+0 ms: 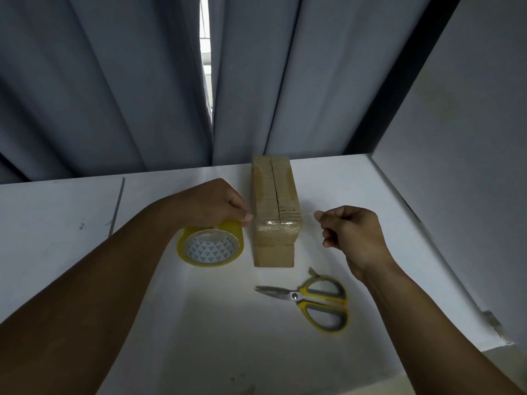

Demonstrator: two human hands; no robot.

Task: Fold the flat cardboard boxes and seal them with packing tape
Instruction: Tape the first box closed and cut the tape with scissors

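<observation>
White table (57,223), glossy, some scuffs and a thin dark seam (117,203) running across its left part. Grey curtains (99,81) hang behind the far edge, with a narrow gap (206,52) letting in bright daylight. A pale wall (470,138) closes off the right side and meets the table along its right edge. A small fitting (493,323) sits low on the wall; what it is can't be made out.

The cardboard box (275,206) is folded up and sits mid-table, long side running away from the camera. Its top flaps meet in a centre seam, and shiny tape wraps over the near end. The left hand (211,203) grips the yellow-tinted tape roll (211,248) from above, just left of the box; the roll stands on edge with its patterned core facing the camera. The right hand (353,232) hovers just right of the box, fingers curled, thumb and forefinger brought together. Whether it pinches a clear tape end can't be told: no strip is plainly visible between the hands. Scissors (313,299) with yellow-grey handles lie on the table near the box's front end, blades to the left, slightly blurred.

Both forearms are cut off by the bottom of the picture. The box's far end and underside are hidden.
</observation>
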